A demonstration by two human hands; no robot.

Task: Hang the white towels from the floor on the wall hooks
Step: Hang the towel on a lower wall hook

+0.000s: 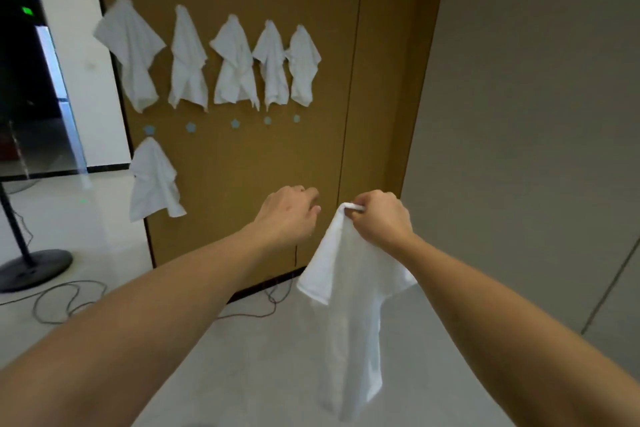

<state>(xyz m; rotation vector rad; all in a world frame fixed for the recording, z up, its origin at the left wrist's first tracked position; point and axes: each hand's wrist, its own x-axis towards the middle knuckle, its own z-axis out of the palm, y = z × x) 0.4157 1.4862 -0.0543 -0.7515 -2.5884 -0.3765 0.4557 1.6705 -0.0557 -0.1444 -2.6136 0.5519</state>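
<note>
Wall panel: brown board, far and ahead of me; it carries two rows of hooks.
Upper row: five white towels hang side by side, every hook there taken.
Lower row towel: one towel hangs at the far-left end of the lower row.
Free hooks: four pale blue hooks run rightward from that towel; the next one, second from left, looks bare.
Towel in hand: hangs straight down from my right hand, long axis vertical, lower end near me and clear of the floor as far as I can tell.
Right hand: fingers curled, pinching the towel's top corner; this is the hand that carries it.
Left hand: just beside the right, loosely curled, holding nothing; a small gap lies between it and the cloth.
Key relation: the free hooks lie up and to the left of the pinched corner, farther away, so I judge the carry goes up-left. My left hand is on the hook side.
</note>
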